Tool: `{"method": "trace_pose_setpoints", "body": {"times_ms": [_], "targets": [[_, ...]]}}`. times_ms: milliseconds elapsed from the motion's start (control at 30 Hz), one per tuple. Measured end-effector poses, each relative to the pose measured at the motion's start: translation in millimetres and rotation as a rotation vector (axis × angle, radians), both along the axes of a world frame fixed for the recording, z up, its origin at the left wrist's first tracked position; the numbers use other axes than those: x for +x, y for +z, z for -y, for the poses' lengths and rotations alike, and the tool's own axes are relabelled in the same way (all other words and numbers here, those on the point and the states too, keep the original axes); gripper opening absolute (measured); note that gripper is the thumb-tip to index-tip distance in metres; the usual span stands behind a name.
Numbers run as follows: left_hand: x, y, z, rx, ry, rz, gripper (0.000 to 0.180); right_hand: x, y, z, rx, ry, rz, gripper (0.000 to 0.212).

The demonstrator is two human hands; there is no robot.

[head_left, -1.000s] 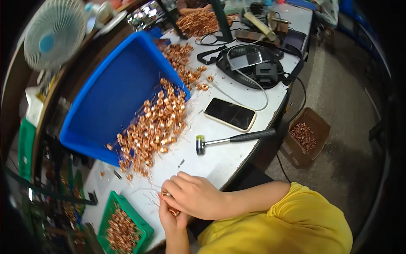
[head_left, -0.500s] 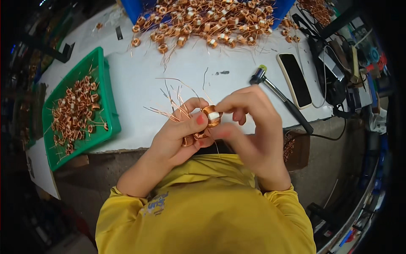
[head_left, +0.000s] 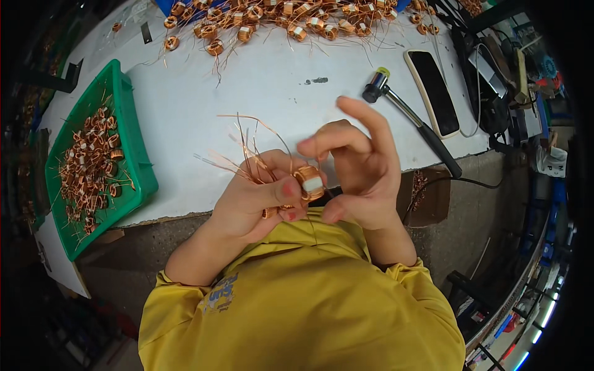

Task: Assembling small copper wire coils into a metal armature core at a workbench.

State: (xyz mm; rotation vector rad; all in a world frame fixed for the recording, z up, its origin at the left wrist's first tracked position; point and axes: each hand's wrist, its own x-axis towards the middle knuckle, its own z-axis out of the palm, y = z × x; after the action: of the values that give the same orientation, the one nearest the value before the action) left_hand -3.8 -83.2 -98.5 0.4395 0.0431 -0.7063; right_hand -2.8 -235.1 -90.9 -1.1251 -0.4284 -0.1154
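Note:
My left hand (head_left: pixel 244 201) is closed around a small bunch of copper-wire toroid coils. The uppermost coil (head_left: pixel 309 181) has a white patch on its side and sits between the thumb and fingers. Long bare wire leads (head_left: pixel 250 148) fan out above the left hand, and more coils show partly beneath the thumb. Just right of the top coil is my right hand (head_left: pixel 368 176), its fingers spread and curved. Its thumb tip is close to the coil's lower right side, by a thin wire; whether they touch I cannot tell.
At the left, a green tray (head_left: pixel 137 157) holds a heap of similar coils. Many loose coils (head_left: pixel 297 25) lie along the table's far side before a blue bin (head_left: pixel 166 5). To the right are a mallet (head_left: pixel 411 117), a phone (head_left: pixel 433 93) and cables. A brown box (head_left: pixel 434 201) stands below the table edge.
My right hand has drawn back from the top coil and its fingers have opened upward. The left hand still holds the coils. The whole view has shifted slightly.

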Motion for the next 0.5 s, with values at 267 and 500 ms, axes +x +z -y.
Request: {"method": "trace_pose_setpoints", "body": {"times_ms": [267, 500], "targets": [[-4.8, 15.7, 10.4, 0.120, -0.004, -0.038, 0.024, -1.9, -6.7, 22.3, 0.116, 0.129, 0.095, 0.084], [-6.5, 11.5, 8.0, -0.053, -0.066, -0.046, 0.026, -6.7, 4.0, 19.4, -0.168, -0.003, -0.020, 0.090]]}}
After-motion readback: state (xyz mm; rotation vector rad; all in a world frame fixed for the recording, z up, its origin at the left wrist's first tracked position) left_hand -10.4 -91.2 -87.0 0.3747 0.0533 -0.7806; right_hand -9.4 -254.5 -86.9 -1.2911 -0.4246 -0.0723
